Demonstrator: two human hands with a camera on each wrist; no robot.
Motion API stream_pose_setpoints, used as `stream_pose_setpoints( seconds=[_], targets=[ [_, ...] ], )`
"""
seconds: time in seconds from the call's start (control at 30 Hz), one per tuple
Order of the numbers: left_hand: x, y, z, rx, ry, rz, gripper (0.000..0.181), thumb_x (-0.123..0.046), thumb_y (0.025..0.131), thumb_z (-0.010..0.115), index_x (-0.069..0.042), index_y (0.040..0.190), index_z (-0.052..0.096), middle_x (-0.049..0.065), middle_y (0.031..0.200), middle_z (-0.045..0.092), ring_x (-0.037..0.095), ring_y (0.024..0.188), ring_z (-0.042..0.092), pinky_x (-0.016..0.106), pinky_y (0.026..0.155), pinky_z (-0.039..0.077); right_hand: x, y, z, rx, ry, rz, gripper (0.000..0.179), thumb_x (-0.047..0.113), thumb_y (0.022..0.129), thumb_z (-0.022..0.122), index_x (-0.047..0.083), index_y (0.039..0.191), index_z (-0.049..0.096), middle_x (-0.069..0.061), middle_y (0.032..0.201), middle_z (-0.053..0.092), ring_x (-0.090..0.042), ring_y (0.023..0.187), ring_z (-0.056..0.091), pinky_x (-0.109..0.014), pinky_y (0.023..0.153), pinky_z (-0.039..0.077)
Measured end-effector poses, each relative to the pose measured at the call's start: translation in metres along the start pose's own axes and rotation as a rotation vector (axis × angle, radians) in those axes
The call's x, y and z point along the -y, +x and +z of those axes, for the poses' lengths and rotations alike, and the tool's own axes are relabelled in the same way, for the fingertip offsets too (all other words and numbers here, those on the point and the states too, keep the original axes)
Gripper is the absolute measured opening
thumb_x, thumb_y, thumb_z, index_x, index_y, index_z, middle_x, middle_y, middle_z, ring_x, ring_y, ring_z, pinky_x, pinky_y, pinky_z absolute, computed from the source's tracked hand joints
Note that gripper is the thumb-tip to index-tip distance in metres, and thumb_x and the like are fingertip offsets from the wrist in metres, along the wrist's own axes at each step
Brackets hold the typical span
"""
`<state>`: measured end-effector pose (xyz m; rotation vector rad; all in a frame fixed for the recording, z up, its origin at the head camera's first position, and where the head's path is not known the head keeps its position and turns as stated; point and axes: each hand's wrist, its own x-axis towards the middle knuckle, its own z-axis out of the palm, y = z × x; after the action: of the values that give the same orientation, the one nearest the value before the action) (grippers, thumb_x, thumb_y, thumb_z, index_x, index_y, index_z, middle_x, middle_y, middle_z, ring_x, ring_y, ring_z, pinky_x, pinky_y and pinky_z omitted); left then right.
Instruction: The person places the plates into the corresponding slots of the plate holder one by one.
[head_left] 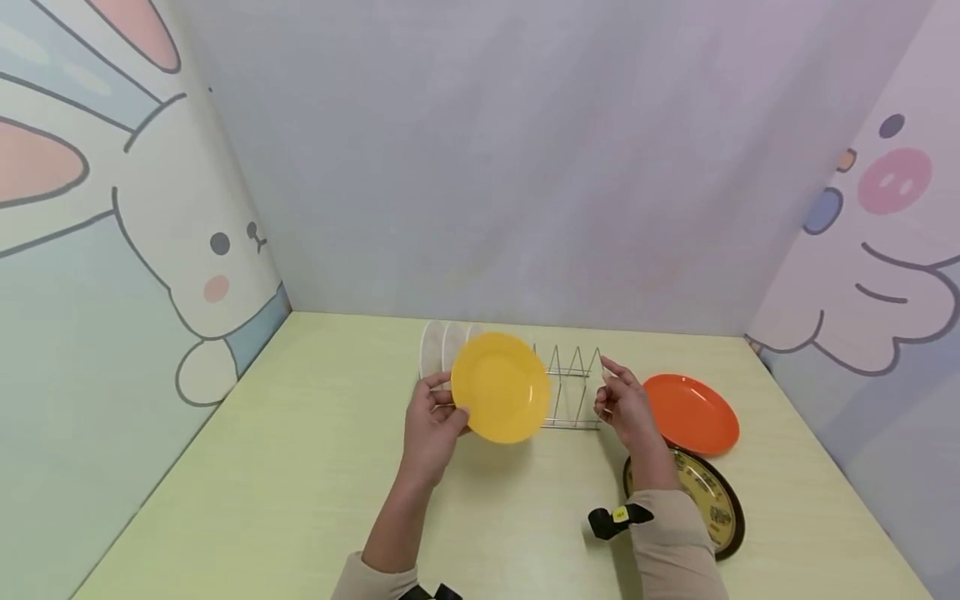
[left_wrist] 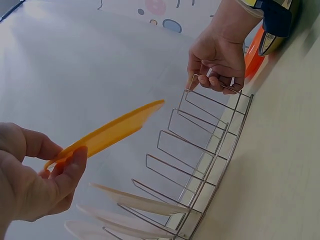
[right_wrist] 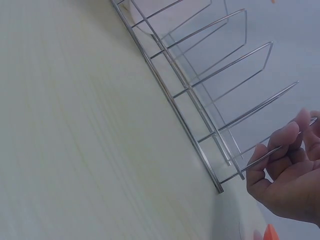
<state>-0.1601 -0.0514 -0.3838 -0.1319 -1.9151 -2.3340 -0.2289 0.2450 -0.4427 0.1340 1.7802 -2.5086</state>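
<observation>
A yellow plate [head_left: 501, 388] is tilted up above the table, its left edge pinched between thumb and fingers of my left hand [head_left: 435, 429]. Behind it stands a metal wire dish rack [left_wrist: 215, 155], partly hidden by the plate in the head view. White plates [head_left: 432, 350] stand upright in the rack's left slots. At the rack's right end my right hand [head_left: 624, 404] grips the end wire; in the right wrist view the fingers [right_wrist: 280, 140] curl round that wire.
Right of the rack lies an orange-red plate [head_left: 693, 414] on the pale table [head_left: 300, 467]. Nearer, a dark-rimmed patterned plate [head_left: 708, 500] is partly covered by my right forearm. A grey backdrop [head_left: 480, 167] rises behind, with cartoon-printed walls at both sides.
</observation>
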Motion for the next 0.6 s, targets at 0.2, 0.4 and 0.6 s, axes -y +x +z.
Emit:
stream_pose_setpoints(
  seconds=[0.2, 0.4, 0.6],
  targets=[
    [0.001, 0.0, -0.001, -0.072, -0.065, 0.016, 0.052, 0.016, 0.082, 0.052, -0.002, 0.129, 0.039, 0.021, 0.104, 0.049, 0.028, 0.088, 0.057, 0.037, 0.072, 0.054, -0.001, 0.001, 0.001, 0.007, 0.004, -0.001, 0.042, 0.021, 0.102, 0.038, 0.017, 0.143, 0.033, -0.002, 0.065, 0.051, -0.015, 0.057, 0.049, -0.029, 0.062, 0.042],
    [0.0, 0.003, -0.001, -0.125, -0.094, 0.046, 0.059, 0.014, 0.081, 0.051, -0.01, 0.134, 0.04, 0.018, 0.103, 0.047, 0.028, 0.09, 0.056, 0.035, 0.073, 0.053, -0.001, 0.003, 0.001, 0.007, 0.002, -0.003, 0.041, 0.021, 0.102, 0.039, 0.018, 0.142, 0.036, -0.001, 0.064, 0.051, -0.015, 0.056, 0.049, -0.029, 0.062, 0.042],
    [-0.004, 0.018, -0.001, -0.213, -0.062, 0.126, 0.057, 0.014, 0.081, 0.049, -0.007, 0.134, 0.043, 0.014, 0.098, 0.048, 0.024, 0.087, 0.053, 0.028, 0.07, 0.052, 0.001, 0.004, 0.005, -0.033, -0.077, 0.011, 0.044, 0.023, 0.101, 0.04, 0.015, 0.144, 0.033, -0.001, 0.063, 0.049, -0.015, 0.054, 0.047, -0.031, 0.062, 0.043]
  ],
)
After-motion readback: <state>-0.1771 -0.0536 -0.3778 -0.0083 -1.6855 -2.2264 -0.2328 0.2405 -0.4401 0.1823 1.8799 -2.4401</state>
